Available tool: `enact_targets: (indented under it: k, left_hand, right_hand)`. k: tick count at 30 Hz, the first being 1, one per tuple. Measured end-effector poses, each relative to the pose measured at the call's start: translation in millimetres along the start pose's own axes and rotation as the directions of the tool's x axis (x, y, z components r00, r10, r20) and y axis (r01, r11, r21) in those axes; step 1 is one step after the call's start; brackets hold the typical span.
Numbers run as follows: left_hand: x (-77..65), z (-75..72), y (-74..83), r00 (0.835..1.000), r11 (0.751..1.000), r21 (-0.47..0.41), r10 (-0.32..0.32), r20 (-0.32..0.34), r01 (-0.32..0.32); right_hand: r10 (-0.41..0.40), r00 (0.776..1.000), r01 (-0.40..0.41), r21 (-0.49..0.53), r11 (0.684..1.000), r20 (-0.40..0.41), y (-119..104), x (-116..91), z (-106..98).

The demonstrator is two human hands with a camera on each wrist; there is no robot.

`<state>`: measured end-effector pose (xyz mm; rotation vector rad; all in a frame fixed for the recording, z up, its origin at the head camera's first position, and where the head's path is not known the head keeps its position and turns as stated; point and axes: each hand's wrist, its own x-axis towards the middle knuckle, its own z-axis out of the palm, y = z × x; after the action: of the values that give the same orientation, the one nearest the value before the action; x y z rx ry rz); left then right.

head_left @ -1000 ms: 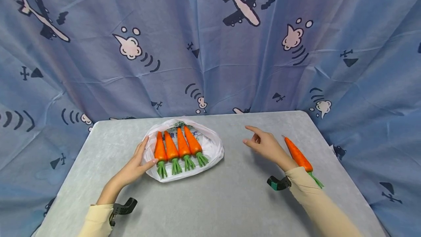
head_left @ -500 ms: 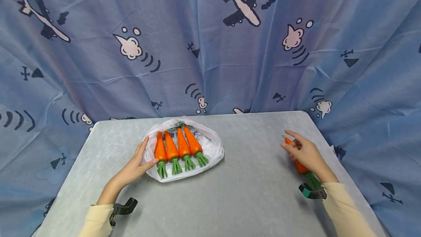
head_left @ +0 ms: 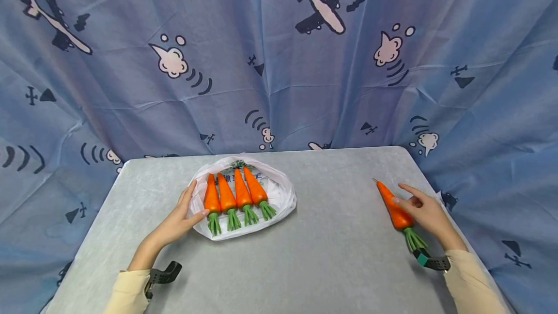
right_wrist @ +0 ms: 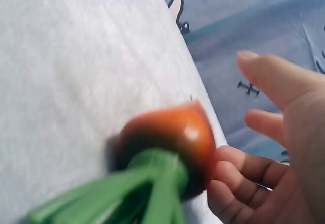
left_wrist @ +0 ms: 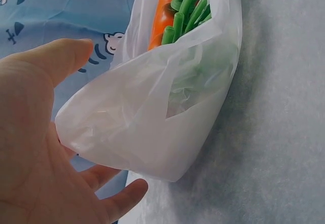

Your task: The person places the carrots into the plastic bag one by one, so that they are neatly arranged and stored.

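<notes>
The right hand (head_left: 425,212) has slid back toward the near right edge since a moment ago, when it covered the loose carrot (head_left: 394,209); now it lies just beside the carrot's thick end, fingers touching its side, loosely spread. From the wrist view it looks like contact rather than a real grip, though the blur makes that hard to judge. The left hand (head_left: 179,217) has not moved: it stays flat and open against the left rim of the white plastic bag (head_left: 279,193).

Everything sits on a grey table (head_left: 305,256). Farther in, four carrots (head_left: 234,196) lie side by side in the bag, tips away, green tops near. Behind the table hangs a blue curtain (head_left: 270,52) printed with planes and clouds. Bare table separates the bag from the loose carrot.
</notes>
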<state>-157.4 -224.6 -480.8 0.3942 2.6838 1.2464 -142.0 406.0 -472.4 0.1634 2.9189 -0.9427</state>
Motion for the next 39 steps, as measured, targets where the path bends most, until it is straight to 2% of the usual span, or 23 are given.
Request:
enact_targets:
  k: [6,9,18,24,31,39]
  left_hand:
    - [-1.4,-2.2,0.7,1.000,1.000,0.000,0.014,-0.001,-0.014]
    - [-2.1,-3.1,0.5,1.000,1.000,-0.002,0.012,-0.001,-0.012]
    - [-1.4,-2.4,-0.6,1.000,1.000,-0.004,0.014,-0.001,-0.014]
    - [-1.8,-1.1,-1.5,1.000,1.000,-0.007,0.018,-0.006,-0.018]
    - [-1.1,-0.6,-2.4,1.000,1.000,-0.008,0.017,-0.006,-0.017]
    - [-1.1,-1.1,-2.0,1.000,1.000,-0.006,0.015,-0.006,-0.015]
  right_hand:
    - [0.022,0.991,-0.016,-0.051,0.999,0.132,14.1,-3.7,5.7]
    - [0.021,0.986,-0.008,-0.077,0.997,0.164,17.8,-5.3,9.0]
    - [0.063,0.987,-0.048,-0.101,0.994,0.148,19.9,-5.0,12.9]
    - [0.055,0.991,-0.045,-0.084,0.995,0.125,21.0,-5.5,16.2]
    - [-0.026,0.997,0.030,-0.050,0.998,0.077,5.3,-4.8,24.0]
    - [-0.125,0.988,0.128,-0.019,0.992,0.095,-30.5,-0.7,37.1]
